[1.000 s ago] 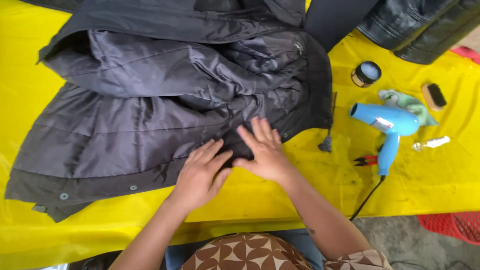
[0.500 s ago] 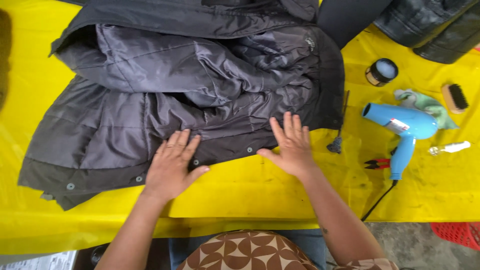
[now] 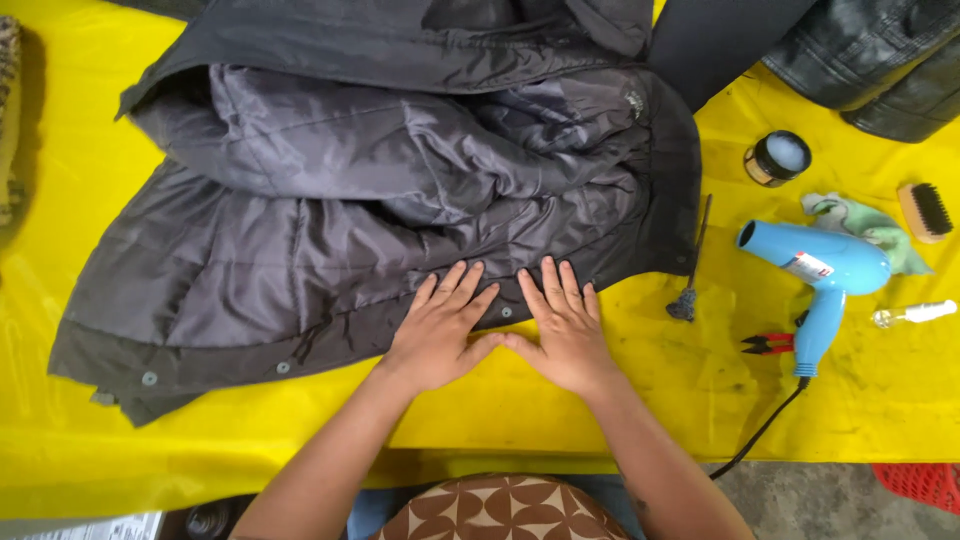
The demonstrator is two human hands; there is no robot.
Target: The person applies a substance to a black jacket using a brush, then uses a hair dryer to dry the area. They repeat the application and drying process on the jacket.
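A dark grey quilted jacket (image 3: 330, 220) lies spread open across a yellow table (image 3: 560, 410), lining up, its snap-studded front edge running along the side nearest the person. Both hands lie flat and open on that edge, palms down, fingers spread, gripping nothing. The left hand (image 3: 440, 330) rests with its fingertips on the jacket's hem strip, beside a snap; the right hand (image 3: 565, 335) lies just beside it, thumbs nearly touching, fingers over the hem and heel of the palm on the bare table. To the right of the jacket a thin dark brush (image 3: 690, 265) lies on the table, near the jacket's corner. Farther right lies a blue hair dryer (image 3: 820, 270), nozzle toward the jacket, its black cord trailing off the near table edge. Small red-handled snips (image 3: 765, 344) lie just beside the dryer's handle. A green cloth (image 3: 860, 220) sits behind the dryer, a small round jar (image 3: 778, 157) beyond it, a wooden brush (image 3: 925, 212) at the far right, and a small clear bottle (image 3: 915, 314) near the dryer. Another dark garment (image 3: 880, 50) lies at the top right corner
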